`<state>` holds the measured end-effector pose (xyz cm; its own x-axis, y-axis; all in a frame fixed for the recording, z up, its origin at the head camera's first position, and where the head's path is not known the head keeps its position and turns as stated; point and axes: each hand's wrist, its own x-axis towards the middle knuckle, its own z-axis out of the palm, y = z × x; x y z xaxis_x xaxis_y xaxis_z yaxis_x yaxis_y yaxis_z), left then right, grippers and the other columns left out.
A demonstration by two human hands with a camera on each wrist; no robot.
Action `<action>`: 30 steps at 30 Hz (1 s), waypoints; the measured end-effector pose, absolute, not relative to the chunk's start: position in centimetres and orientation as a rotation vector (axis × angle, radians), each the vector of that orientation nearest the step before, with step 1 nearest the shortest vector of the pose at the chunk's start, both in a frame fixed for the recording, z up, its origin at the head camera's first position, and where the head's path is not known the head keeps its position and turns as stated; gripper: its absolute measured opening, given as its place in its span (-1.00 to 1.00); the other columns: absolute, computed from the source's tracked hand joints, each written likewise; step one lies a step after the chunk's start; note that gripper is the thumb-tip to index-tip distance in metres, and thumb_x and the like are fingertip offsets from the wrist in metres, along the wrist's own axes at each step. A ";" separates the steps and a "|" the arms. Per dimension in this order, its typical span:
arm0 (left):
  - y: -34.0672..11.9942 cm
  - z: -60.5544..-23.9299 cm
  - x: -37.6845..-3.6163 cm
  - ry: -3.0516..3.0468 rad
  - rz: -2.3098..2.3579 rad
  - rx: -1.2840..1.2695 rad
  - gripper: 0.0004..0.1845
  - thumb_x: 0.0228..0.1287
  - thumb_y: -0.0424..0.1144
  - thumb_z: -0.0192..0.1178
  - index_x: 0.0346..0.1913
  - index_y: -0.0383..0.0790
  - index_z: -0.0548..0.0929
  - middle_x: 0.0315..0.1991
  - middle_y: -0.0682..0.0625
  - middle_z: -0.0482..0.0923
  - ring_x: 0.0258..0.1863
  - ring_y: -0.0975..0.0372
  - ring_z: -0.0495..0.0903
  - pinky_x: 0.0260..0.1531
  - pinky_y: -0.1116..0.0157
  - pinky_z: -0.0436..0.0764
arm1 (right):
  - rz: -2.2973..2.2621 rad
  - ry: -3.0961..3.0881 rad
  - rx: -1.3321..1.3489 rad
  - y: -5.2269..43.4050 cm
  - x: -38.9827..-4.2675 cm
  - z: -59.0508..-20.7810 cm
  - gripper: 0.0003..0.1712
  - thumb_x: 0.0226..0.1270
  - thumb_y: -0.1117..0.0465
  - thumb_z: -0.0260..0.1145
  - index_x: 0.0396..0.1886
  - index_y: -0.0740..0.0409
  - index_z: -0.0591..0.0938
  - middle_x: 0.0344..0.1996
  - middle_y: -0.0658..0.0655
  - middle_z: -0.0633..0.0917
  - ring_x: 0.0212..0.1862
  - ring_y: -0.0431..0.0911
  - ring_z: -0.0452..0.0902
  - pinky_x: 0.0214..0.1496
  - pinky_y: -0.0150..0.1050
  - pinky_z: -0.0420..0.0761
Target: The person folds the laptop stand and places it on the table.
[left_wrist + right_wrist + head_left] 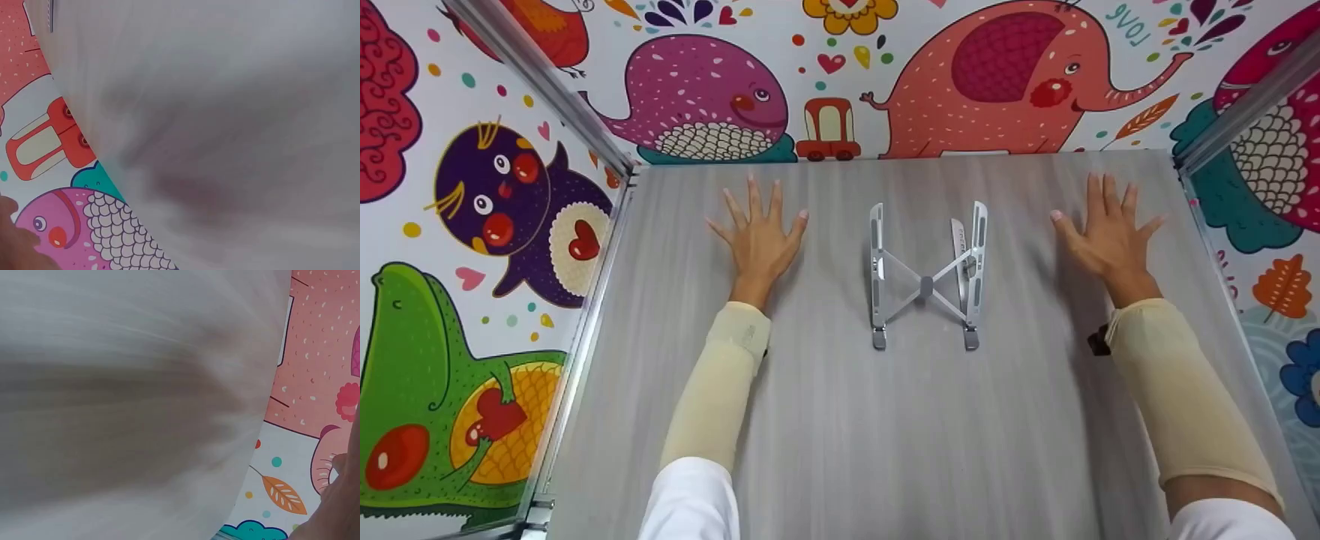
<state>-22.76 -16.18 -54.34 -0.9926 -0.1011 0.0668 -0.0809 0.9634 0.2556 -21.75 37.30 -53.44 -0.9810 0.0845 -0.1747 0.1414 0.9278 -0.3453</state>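
A silver folding laptop stand (pixel 926 286) lies in the middle of the table, its two slotted side rails joined by crossed bars at a grey hub. To its left, my left hand (pixel 763 240) is palm down with fingers spread, touching no object. My right hand (pixel 1112 238) is out to the right of the stand, also palm down with fingers extended and holding nothing. Part of the left hand (pixel 22 247) shows at the lower left of the left wrist view. At the right edge of the right wrist view appears part of the right hand (pixel 332 512).
The wood-grain table (pixel 825 435) is bordered by walls of cartoon print at the back and sides. A metal frame post (pixel 562 97) rises at the back left corner, and another post (pixel 1245 112) at the back right.
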 end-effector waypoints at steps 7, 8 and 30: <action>-14.0 -55.1 -20.8 -3.036 -1.044 0.030 -0.26 0.60 0.26 -0.30 0.63 -0.08 0.13 0.62 -0.19 0.06 0.61 -0.07 0.08 0.54 -0.14 0.12 | -0.706 2.882 0.248 35.7 -20.1 -54.6 0.09 0.35 -0.61 -0.26 0.66 -0.29 -0.40 0.54 0.41 0.24 0.49 0.47 0.13 0.42 0.54 0.05; -13.6 -55.2 -20.5 -3.018 -1.126 0.002 -0.28 0.62 0.23 -0.29 0.62 -0.11 0.16 0.60 -0.19 0.11 0.59 -0.05 0.14 0.54 -0.08 0.16 | -0.714 2.896 0.244 35.4 -19.9 -54.8 0.07 0.37 -0.60 -0.26 0.67 -0.28 -0.36 0.49 0.41 0.33 0.44 0.46 0.24 0.39 0.52 0.15; -6.2 -56.1 -15.7 -2.652 -1.979 0.069 -0.56 0.58 -0.05 0.04 0.33 -0.19 0.56 -0.14 -0.19 0.65 -0.30 0.09 0.68 -0.30 0.28 0.67 | -1.629 2.589 0.063 29.0 -16.1 -57.4 -0.29 0.63 -0.25 -0.11 0.52 0.08 0.37 -0.07 0.36 0.76 -0.09 0.18 0.74 -0.13 -0.16 0.68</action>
<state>-15.69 -6.17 -56.11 -0.9850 0.0670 -0.1589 -0.1332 0.2889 0.9480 -16.12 29.00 -57.36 -0.9958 -0.0093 -0.0914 0.0784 0.4331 -0.8979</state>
